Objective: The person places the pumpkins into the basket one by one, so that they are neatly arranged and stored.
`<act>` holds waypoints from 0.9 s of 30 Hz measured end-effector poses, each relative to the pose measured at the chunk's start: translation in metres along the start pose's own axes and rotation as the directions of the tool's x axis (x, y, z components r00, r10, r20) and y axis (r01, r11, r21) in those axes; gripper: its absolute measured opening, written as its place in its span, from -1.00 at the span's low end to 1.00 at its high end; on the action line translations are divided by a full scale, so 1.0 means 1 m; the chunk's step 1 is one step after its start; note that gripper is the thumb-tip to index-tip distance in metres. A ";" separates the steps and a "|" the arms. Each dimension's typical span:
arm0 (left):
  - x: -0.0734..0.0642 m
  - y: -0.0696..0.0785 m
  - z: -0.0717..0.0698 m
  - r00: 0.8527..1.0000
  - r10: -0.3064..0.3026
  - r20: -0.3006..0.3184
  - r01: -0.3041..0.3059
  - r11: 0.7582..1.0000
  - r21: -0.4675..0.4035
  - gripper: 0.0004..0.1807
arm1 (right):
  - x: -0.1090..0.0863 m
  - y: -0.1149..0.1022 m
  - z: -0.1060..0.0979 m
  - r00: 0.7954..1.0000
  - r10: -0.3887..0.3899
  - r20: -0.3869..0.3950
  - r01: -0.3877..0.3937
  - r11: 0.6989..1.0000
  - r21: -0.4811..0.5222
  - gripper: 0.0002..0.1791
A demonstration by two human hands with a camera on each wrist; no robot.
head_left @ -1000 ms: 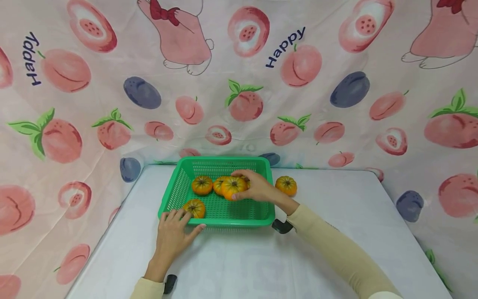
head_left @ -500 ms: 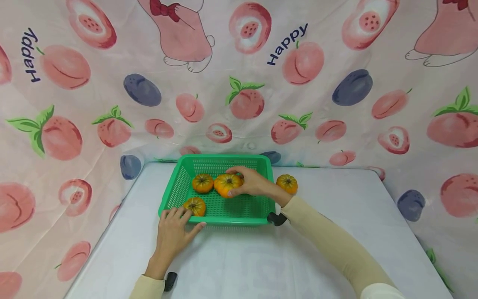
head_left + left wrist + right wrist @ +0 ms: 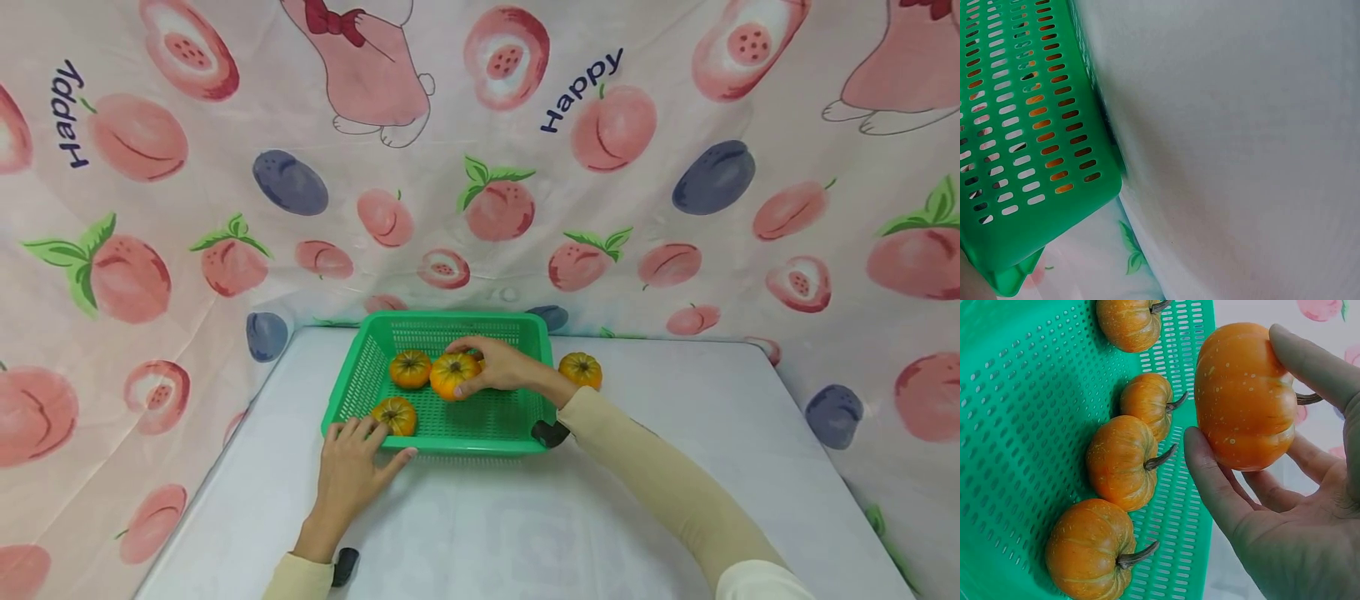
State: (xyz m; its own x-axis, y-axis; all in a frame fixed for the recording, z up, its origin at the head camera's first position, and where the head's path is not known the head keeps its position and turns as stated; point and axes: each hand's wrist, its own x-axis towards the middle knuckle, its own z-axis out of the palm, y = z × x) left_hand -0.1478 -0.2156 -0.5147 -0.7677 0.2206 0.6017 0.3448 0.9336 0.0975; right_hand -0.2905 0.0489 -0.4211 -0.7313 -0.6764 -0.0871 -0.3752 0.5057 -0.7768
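Observation:
In the head view my right hand holds a small orange pumpkin above the green plastic basket. The right wrist view shows thumb and fingers gripping this pumpkin by its sides, its dark stem turned toward the palm. Several more pumpkins lie inside the basket, among them one at the back left and one near the front left corner. My left hand has its fingers hooked over the basket's front left rim, thumb spread outside. In the left wrist view the hand is almost wholly hidden.
One pumpkin sits on the white tabletop, just right of the basket. Behind the table hangs a pink fruit-print cloth, which also runs along the sides.
My right hand has moved slightly left with the pumpkin and still holds it over the basket. The left hand stays on the rim.

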 end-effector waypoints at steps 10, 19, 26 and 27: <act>0.000 0.000 -0.001 1.000 0.001 -0.005 -0.001 1.000 0.009 -0.48 | 0.009 0.003 0.005 1.000 -0.010 0.017 0.011 1.000 -0.017 -0.25; -0.001 0.000 0.000 1.000 0.005 -0.007 -0.005 1.000 0.008 -0.47 | 0.016 0.005 0.007 0.998 -0.036 0.059 0.039 0.998 -0.045 -0.23; -0.001 0.000 0.000 1.000 0.006 -0.002 -0.006 1.000 0.020 -0.47 | 0.020 0.005 0.010 0.995 -0.007 0.102 0.013 0.998 -0.063 -0.26; -0.001 0.000 0.000 1.000 0.007 -0.003 -0.007 1.000 0.020 -0.47 | 0.020 0.005 0.010 0.994 -0.001 0.112 0.008 0.998 -0.066 -0.26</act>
State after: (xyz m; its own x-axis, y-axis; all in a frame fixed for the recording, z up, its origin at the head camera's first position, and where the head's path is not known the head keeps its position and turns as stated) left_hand -0.1469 -0.2162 -0.5154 -0.7635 0.2264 0.6048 0.3393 0.9375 0.0775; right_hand -0.3010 0.0320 -0.4328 -0.6628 -0.7324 -0.1558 -0.4182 0.5346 -0.7343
